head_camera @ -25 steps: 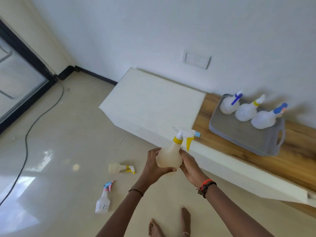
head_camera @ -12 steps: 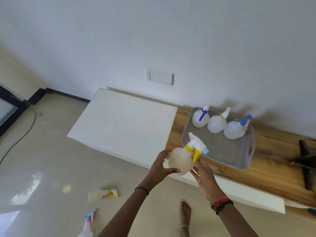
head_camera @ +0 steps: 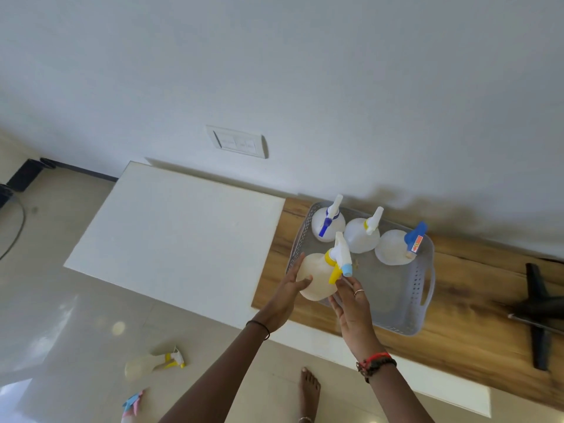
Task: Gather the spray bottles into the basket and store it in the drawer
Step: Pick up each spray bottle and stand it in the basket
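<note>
A cream spray bottle (head_camera: 317,274) with a yellow collar and trigger and a white-and-blue nozzle hangs over the left end of the grey basket (head_camera: 418,296). My left hand (head_camera: 290,293) grips its body from the left. My right hand (head_camera: 351,303) touches it from the right under the trigger. Three white spray bottles stand along the basket's far side: one with a blue trigger (head_camera: 328,224), one with a pale yellow trigger (head_camera: 363,236), one with a blue head (head_camera: 396,248). Two more bottles lie on the floor: a cream one (head_camera: 152,363) and a pink-and-blue-headed one (head_camera: 131,407).
The basket rests on a wooden counter (head_camera: 476,288) along the wall, next to a white cabinet top (head_camera: 180,236). A black object (head_camera: 540,312) lies on the counter at the right. My bare foot (head_camera: 308,392) is on the tiled floor. A cable (head_camera: 15,227) runs at far left.
Both hands have carried the cream bottle up and to the right, from in front of the cabinet to over the basket's left end. My view has shifted toward the counter.
</note>
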A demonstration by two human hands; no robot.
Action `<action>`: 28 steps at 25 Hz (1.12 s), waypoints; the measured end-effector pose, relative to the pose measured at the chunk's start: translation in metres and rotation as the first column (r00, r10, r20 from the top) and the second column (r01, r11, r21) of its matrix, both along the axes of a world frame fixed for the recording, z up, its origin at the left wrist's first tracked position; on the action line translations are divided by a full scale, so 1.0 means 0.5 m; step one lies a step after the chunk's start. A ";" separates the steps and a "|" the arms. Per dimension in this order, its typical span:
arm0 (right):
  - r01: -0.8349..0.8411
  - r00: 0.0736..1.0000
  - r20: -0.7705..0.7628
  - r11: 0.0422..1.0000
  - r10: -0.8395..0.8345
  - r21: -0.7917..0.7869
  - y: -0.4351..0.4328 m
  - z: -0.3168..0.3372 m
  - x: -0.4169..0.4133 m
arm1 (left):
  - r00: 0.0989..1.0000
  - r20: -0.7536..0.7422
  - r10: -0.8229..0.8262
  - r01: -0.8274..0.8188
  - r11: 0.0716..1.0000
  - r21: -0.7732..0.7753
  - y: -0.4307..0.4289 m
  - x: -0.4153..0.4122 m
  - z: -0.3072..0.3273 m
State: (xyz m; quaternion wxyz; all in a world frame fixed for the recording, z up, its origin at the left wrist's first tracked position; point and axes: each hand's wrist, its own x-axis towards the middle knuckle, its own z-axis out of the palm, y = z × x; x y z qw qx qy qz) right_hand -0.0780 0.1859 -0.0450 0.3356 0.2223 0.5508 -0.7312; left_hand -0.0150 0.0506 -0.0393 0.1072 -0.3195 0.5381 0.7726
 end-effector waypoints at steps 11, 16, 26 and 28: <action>0.080 0.991 0.109 0.997 -0.081 0.019 0.000 -0.095 -0.052 | 0.970 0.171 0.173 -0.173 0.985 -0.019 0.019 -0.093 -0.090; 0.049 0.990 0.130 0.997 -0.056 0.053 0.000 -0.129 -0.056 | 0.964 0.199 0.178 -0.167 0.984 -0.068 0.022 -0.099 -0.110; -0.005 0.969 0.248 0.999 -0.004 0.037 -0.009 -0.142 -0.082 | 0.915 0.256 0.311 -0.280 0.948 -0.153 0.034 -0.094 -0.126; -0.008 0.966 0.257 0.999 -0.001 0.032 -0.017 -0.140 -0.083 | 0.905 0.269 0.329 -0.298 0.942 -0.151 0.036 -0.094 -0.126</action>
